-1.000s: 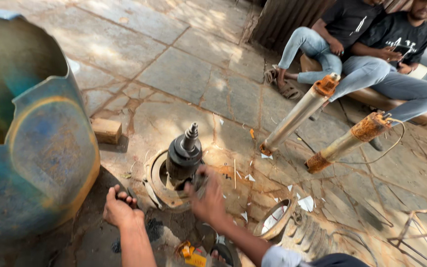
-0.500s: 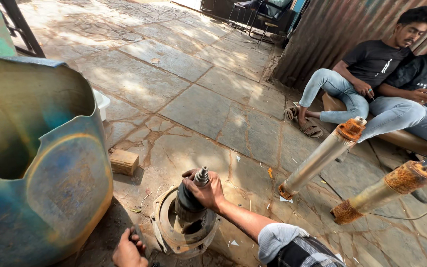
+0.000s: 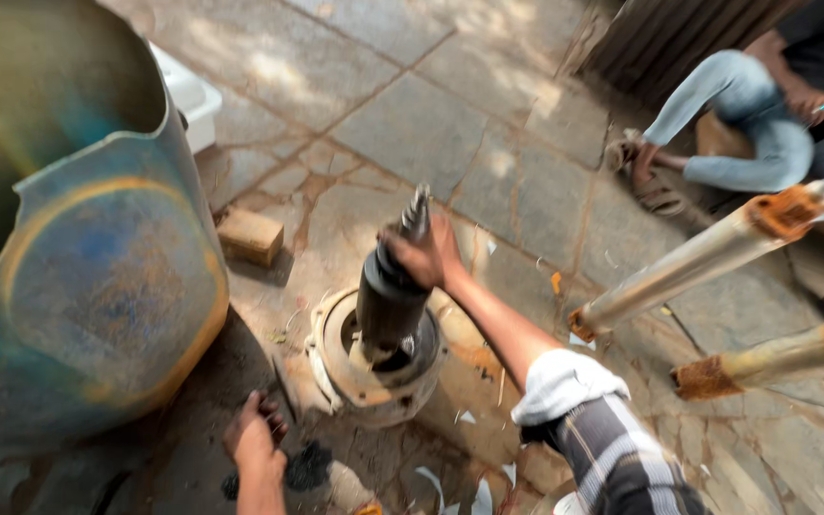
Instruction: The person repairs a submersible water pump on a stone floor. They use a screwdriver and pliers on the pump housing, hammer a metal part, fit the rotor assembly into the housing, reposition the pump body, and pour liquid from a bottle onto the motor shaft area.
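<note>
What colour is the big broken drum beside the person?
The drum is mostly blue, with yellowish rings and rusty patches, seen in the head camera view.

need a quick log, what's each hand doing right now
Left hand: on the ground, whether it grips anything cannot be told.
Right hand: closed on the dark cylinder.

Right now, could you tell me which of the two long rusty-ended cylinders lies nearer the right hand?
The upper cylinder, lighter and with an orange-rusted cap, lies nearer the right hand; the lower cylinder sits farther away.
</note>
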